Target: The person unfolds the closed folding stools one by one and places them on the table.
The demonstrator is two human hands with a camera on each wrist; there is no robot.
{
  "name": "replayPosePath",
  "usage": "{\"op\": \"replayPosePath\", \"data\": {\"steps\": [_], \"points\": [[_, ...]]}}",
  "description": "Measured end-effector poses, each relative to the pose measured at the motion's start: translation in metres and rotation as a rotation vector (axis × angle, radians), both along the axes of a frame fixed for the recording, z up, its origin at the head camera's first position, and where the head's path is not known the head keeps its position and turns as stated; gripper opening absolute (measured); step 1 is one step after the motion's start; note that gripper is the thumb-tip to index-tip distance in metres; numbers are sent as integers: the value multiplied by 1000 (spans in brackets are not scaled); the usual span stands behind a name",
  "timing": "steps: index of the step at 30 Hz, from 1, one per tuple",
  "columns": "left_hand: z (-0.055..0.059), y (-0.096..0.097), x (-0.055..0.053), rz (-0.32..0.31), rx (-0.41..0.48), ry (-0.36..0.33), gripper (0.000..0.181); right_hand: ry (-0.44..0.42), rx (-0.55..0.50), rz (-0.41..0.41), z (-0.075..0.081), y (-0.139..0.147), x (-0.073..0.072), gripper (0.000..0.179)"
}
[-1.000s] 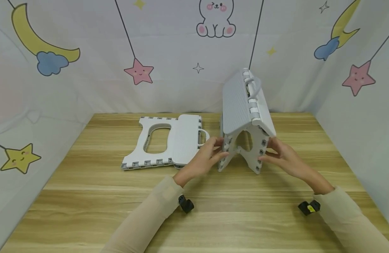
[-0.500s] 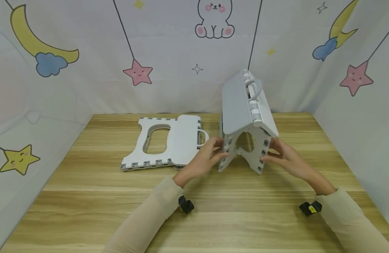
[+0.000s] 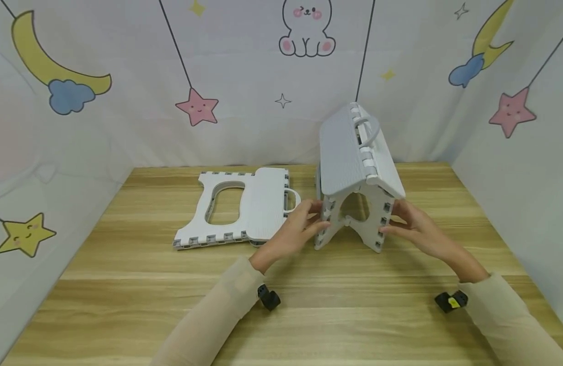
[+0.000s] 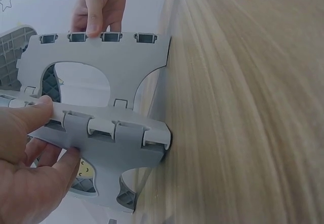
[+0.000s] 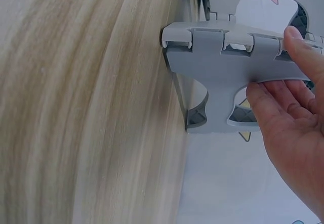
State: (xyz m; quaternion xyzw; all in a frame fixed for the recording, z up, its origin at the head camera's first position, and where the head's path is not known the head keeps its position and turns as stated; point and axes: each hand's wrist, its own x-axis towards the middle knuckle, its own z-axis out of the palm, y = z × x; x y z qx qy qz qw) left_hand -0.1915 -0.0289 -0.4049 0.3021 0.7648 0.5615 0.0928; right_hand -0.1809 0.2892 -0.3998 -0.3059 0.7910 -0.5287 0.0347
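A grey-white folding stool (image 3: pixel 343 152) stands partly unfolded on the table, its two-panel top peaked like a roof with a carry handle (image 3: pixel 372 131) at the ridge. My left hand (image 3: pixel 292 231) grips the hinged edge of its left leg. In the left wrist view, the left thumb (image 4: pixel 35 113) lies on the front edge and the fingers sit against the outer face. My right hand (image 3: pixel 418 229) holds the right leg's edge the same way, thumb in front, as the right wrist view shows. Parts of the fingers are hidden behind the legs.
A second folding stool (image 3: pixel 226 208), folded flat, lies on the wooden table (image 3: pixel 318 315) left of the standing one, close to my left hand. A printed white curtain (image 3: pixel 245 132) hangs behind and along both sides.
The right leg has shifted slightly right with my right hand, so the stool's legs stand a little wider apart. My left hand has stayed nearly still. The head view has tilted slightly.
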Motion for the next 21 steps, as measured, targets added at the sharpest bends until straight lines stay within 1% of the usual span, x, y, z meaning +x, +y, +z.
{"op": "replayPosePath", "data": {"steps": [10, 12, 16, 21], "points": [[-2, -3, 1, -2, 1, -3, 46, -16, 25, -22, -4, 4, 3, 70], [-3, -3, 1, -2, 1, 0, 46, -25, 16, -21, -5, 4, 3, 70], [-3, -1, 0, -8, 17, 2, 46, -18, -5, -15, -5, 7, 3, 69], [-2, 2, 0, -7, 32, 3, 45, -9, 5, -23, -3, 11, 2, 68]]}}
